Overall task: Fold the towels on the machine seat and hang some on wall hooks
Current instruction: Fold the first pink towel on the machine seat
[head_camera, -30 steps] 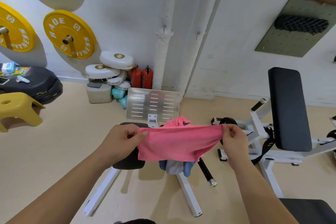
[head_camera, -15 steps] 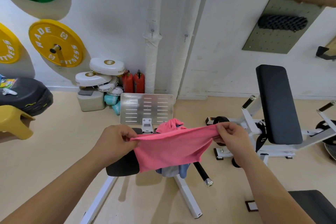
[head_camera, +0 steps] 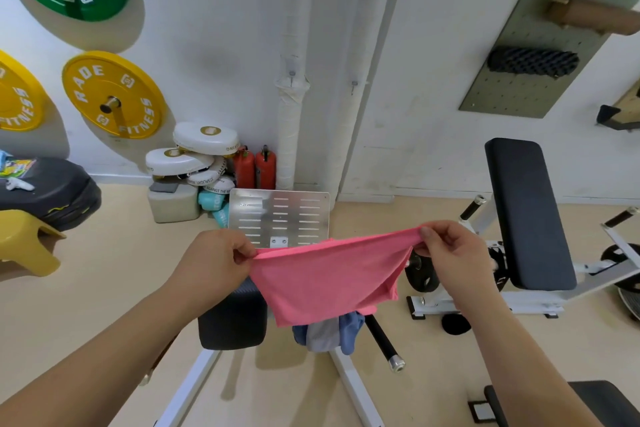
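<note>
Holding the pink towel (head_camera: pixel 329 281) spread between both hands, I see its top edge has tilted since a second ago. Then it ran nearly level. Now it climbs from my left hand (head_camera: pixel 214 265) up to my right hand (head_camera: pixel 450 253), which has risen and sits higher in view. The small pink lump that poked up behind the edge earlier is hidden by the cloth. The view has also swung upward, showing more of the pegboard (head_camera: pixel 540 55) on the right wall.

The towel hangs in the air in front of me, between the two hands and apart from everything below. It covers the right part of the black machine seat (head_camera: pixel 235 322). Blue and grey towels (head_camera: pixel 329 334) show just under its lower edge, drooping off the seat. Behind the top edge stands the slotted metal plate (head_camera: pixel 280 215). Two small wall hooks (head_camera: pixel 292 74) sit well above, on the white wall.

My left hand is closed on the towel's left top corner, fingers curled and thumb pinching the cloth. My right hand pinches the right top corner between thumb and forefinger, with the other fingers loosely curled below. Neither hand touches anything else.
</note>
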The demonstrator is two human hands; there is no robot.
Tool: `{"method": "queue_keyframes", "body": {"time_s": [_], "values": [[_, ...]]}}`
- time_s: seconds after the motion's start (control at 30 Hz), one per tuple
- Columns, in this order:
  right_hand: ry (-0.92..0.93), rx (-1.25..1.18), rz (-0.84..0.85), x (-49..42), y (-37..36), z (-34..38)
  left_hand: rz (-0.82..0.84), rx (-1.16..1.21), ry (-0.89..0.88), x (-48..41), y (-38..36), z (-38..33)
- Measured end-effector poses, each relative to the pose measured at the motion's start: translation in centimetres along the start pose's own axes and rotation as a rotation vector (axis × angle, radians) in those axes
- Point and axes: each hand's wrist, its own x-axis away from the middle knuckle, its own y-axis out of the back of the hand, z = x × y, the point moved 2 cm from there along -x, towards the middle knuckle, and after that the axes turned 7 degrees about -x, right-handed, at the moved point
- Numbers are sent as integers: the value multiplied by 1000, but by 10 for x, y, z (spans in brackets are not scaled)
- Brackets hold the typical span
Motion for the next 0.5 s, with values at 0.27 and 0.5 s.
{"method": "queue_keyframes", "body": {"time_s": [0.27, 0.5], "values": [[44, 36, -103, 7, -3, 0, 2, 10, -12, -11, 10, -12], [101, -6, -131, 9, -9, 8, 21, 257, 72, -19, 4, -6]]}}
